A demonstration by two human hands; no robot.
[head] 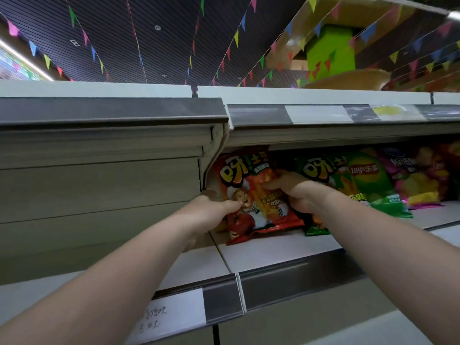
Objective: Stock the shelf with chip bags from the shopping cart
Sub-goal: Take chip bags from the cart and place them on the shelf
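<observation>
A red-orange chip bag stands leaning back at the left end of the white shelf. My left hand grips its left edge, thumb on the front. My right hand grips its right edge, fingers curled over the front. To its right stand a green bag of the same brand, a green Lay's bag and a pink-purple bag. The shopping cart is out of view.
The shelf above overhangs the bags closely, with price tags on its grey rail. A beige panel closes the bay to the left. The front rail carries a handwritten label. Cardboard boxes sit on top.
</observation>
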